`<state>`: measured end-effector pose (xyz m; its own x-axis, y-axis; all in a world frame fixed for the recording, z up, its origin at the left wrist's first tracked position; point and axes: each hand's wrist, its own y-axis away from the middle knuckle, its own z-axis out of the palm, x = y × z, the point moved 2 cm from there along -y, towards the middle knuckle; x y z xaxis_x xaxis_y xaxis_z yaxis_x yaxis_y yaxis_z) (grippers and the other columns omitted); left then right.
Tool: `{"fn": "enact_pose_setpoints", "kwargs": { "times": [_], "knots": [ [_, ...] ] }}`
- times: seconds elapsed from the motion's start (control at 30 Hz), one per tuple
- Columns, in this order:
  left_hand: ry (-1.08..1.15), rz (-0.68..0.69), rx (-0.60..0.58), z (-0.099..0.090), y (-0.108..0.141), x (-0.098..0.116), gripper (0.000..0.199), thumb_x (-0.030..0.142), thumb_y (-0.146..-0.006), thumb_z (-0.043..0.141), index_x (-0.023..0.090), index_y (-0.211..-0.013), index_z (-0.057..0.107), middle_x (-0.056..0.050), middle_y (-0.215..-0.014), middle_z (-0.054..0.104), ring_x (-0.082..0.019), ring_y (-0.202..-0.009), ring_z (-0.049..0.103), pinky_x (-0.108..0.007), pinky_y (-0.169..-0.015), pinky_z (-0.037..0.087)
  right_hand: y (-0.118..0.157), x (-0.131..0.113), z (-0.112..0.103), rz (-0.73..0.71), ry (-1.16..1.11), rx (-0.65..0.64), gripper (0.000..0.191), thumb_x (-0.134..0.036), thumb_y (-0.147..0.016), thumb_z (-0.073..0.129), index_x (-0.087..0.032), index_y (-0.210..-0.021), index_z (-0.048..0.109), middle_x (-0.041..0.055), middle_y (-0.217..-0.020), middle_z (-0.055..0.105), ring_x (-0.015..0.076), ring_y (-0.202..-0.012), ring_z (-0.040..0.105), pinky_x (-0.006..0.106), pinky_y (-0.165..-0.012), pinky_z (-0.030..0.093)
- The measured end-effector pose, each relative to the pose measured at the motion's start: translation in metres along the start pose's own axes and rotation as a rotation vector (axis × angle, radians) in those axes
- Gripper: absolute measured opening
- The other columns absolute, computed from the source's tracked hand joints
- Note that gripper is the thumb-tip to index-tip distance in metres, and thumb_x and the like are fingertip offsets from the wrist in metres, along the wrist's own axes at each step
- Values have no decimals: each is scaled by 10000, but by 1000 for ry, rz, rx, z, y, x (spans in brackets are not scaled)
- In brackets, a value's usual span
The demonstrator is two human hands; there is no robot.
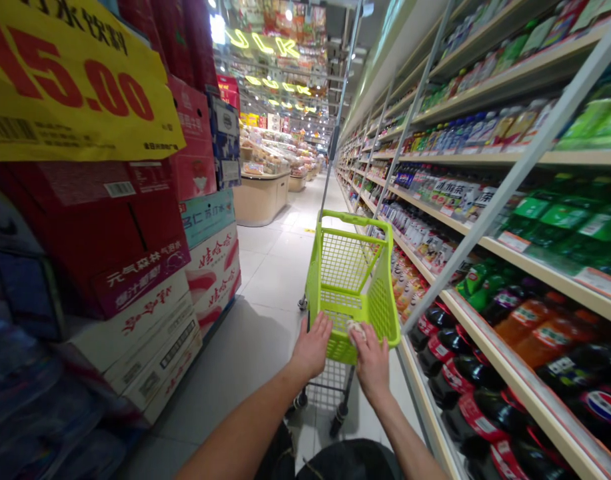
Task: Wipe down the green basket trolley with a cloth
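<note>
A light green plastic shopping cart (358, 297) stands directly in front of me on dark wheels, its basket of open mesh. My left hand (313, 343) rests at the left part of the basket's near edge, fingers pointing forward and apart, with nothing visible in them. Over the near edge's right part is my right hand (371, 360), its fingers around a small crumpled whitish item (356, 330), perhaps paper or tissue. The palms face down and are hidden.
Shelves (465, 230) of bottled drinks run along the right. Stacked drink cartons (213, 267) and a yellow price sign (80, 87) line the left. Ahead, the tiled aisle (273, 267) passes rounded display counters (260, 197).
</note>
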<state>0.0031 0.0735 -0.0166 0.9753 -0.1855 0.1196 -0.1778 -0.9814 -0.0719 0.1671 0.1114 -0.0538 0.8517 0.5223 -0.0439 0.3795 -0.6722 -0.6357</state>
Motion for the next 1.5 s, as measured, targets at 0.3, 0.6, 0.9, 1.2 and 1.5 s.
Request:
{"fn": "enact_pose_setpoints", "kwargs": {
  "times": [0.3,0.6,0.9,1.2,1.5],
  "knots": [
    [-19,-9,-47,4,-5,3,746,222,-697,416,70,-1380,158,-130,-1475,132,-252,-1359,11,-552,-1061,103,0,-20,3,22,-16,28,512,-11,-738,348,-212,-1172,530,110,-1283,479,236,-1229,363,465,-958,264],
    [-11,-46,-7,6,-2,9,695,203,-719,392,68,-1372,198,-138,-1463,179,-256,-1358,28,-544,-1068,73,1,19,-11,285,45,123,433,-85,-790,326,-148,-1161,539,171,-1255,483,286,-1213,373,517,-953,241],
    [14,-36,62,14,4,14,619,201,-780,328,102,-1376,196,-102,-1470,171,-226,-1359,63,-525,-1076,78,-1,-6,0,104,-15,46,448,-65,-783,347,-208,-1165,534,123,-1284,473,255,-1220,369,502,-963,232],
    [9,-44,41,9,2,13,619,176,-770,333,126,-1374,211,-95,-1464,200,-220,-1357,87,-526,-1074,81,16,-7,1,36,-56,61,530,-42,-737,339,-222,-1219,469,106,-1303,445,232,-1252,319,465,-965,257],
    [7,-36,55,14,5,10,645,172,-753,345,107,-1377,193,-109,-1469,174,-229,-1359,64,-533,-1070,82,5,13,-14,284,22,137,438,-74,-779,326,-150,-1162,524,158,-1266,475,263,-1224,359,495,-956,255]
  ]
}}
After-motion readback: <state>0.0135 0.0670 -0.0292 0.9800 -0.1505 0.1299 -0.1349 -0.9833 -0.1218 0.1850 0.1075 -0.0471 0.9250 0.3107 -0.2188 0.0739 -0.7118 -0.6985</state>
